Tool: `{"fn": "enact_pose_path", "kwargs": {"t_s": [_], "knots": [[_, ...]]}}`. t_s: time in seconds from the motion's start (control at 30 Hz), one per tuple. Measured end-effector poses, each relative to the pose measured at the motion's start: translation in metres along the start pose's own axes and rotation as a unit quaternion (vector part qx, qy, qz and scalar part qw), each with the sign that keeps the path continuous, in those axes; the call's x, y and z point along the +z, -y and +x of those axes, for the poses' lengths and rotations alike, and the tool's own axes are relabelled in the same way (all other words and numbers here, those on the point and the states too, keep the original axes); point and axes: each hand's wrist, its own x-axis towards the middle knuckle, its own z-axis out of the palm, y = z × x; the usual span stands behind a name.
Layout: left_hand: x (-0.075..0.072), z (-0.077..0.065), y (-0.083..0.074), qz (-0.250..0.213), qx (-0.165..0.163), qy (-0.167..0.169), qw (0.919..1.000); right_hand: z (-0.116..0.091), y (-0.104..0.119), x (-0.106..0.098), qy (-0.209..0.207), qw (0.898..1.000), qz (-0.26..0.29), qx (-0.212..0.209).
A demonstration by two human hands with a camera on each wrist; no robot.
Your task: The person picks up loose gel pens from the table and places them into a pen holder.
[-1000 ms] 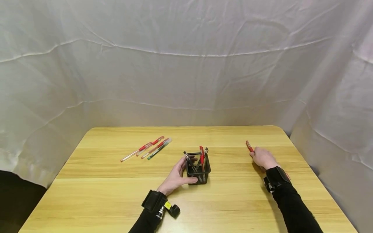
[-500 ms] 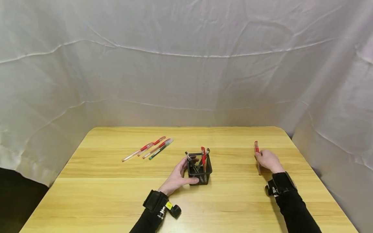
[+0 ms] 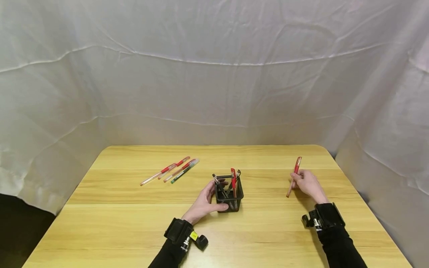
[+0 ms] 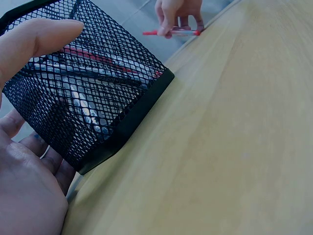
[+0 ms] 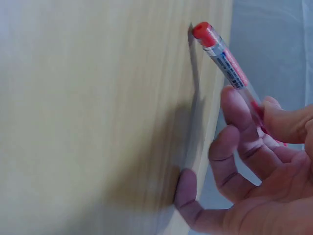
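A black mesh pen holder (image 3: pixel 229 204) stands mid-table, my left hand (image 3: pixel 201 206) gripping it with the thumb along the near side and the fingers round the left and back. Inside it lean a red pen (image 3: pixel 233 178) and a few black pens (image 3: pixel 218 183). In the left wrist view the pens show through the mesh (image 4: pixel 98 98). At the right, my right hand (image 3: pixel 308 183) pinches a red-capped clear gel pen (image 3: pixel 297 165) between thumb and fingers. In the right wrist view, the pen's red end plug (image 5: pixel 204 32) points away from the hand, above its shadow on the wood.
Several pens lie slanted at the table's back left: red ones (image 3: pixel 170 168) and a green one (image 3: pixel 181 175). The wooden tabletop (image 3: pixel 134 219) reaches back to a pale cloth curtain (image 3: pixel 214 93), which also hangs along both sides.
My right hand has picked up the red pen and turned it, drawing slightly back; the cap end now tilts up to the right. My left hand stays on the pen holder.
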Motion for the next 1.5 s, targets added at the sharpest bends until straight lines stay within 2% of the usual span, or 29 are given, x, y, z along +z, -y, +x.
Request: {"fn": "enact_pose_path", "kwargs": {"t_s": [0.13, 0.27, 0.5, 0.6, 0.8, 0.9, 1.03, 1.1, 1.2, 1.33, 1.4, 1.5], "knots": [[0.000, 0.000, 0.001, 0.001, 0.010, 0.000, 0.9999, -0.005, 0.003, 0.003, -0.040, 0.999, 0.017, -0.018], [0.000, 0.000, 0.001, 0.001, 0.006, 0.000, 1.0000, -0.011, 0.009, 0.005, -0.095, 0.994, 0.015, -0.041], [-0.001, -0.001, -0.001, 0.000, 0.003, 0.002, 1.0000, -0.019, 0.031, 0.005, -0.200, 0.975, 0.028, -0.096], [-0.001, -0.001, -0.001, 0.002, 0.003, 0.000, 1.0000, -0.023, 0.043, 0.005, -0.223, 0.967, 0.051, -0.109], [0.000, -0.001, -0.002, -0.001, -0.007, 0.001, 1.0000, -0.031, 0.064, 0.005, -0.260, 0.953, 0.109, -0.108], [0.000, 0.000, -0.002, 0.001, -0.015, 0.003, 0.9999, -0.036, 0.076, 0.004, -0.276, 0.941, 0.146, -0.127], [0.001, -0.001, -0.005, -0.004, -0.027, 0.004, 0.9996, -0.043, 0.092, 0.002, -0.298, 0.917, 0.185, -0.188], [0.003, -0.003, -0.012, -0.007, -0.033, 0.005, 0.9994, -0.050, 0.105, -0.001, -0.308, 0.906, 0.188, -0.222], [0.003, -0.003, -0.011, -0.009, -0.030, 0.004, 0.9995, -0.056, 0.117, -0.002, -0.321, 0.890, 0.191, -0.261], [0.001, -0.001, -0.002, 0.000, -0.006, -0.001, 1.0000, -0.057, 0.122, -0.001, -0.333, 0.875, 0.190, -0.294], [0.001, -0.001, -0.002, 0.003, 0.004, 0.000, 1.0000, -0.058, 0.127, -0.001, -0.336, 0.869, 0.186, -0.313], [0.001, -0.001, -0.002, 0.004, 0.003, 0.000, 1.0000, -0.060, 0.134, 0.000, -0.336, 0.859, 0.175, -0.345]]}}
